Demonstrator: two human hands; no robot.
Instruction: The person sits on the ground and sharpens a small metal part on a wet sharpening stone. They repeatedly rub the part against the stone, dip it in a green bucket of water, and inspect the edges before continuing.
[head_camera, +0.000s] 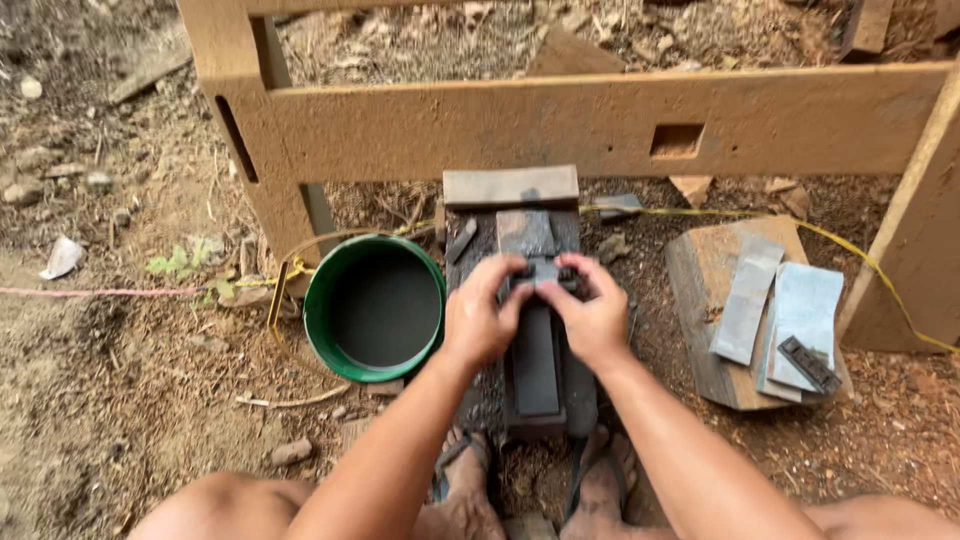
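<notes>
On bare dirt ground (120, 400), our left hand (480, 315) and right hand (590, 318) both clamp, seemingly, a small dark metal blade (541, 273) on the long dark whetstone (537, 365); green round bucket (375, 307) at nine o'clock.

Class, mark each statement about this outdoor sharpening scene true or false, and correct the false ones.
1. Both hands, left hand and right hand, press a small dark blade onto the dark stone. True.
2. The green bucket sits to the person's right. False: it is on the left.
3. Flat grey stones lie on a wooden block at the right. True.
4. The person wears closed boots. False: the feet are in open sandals.
</notes>
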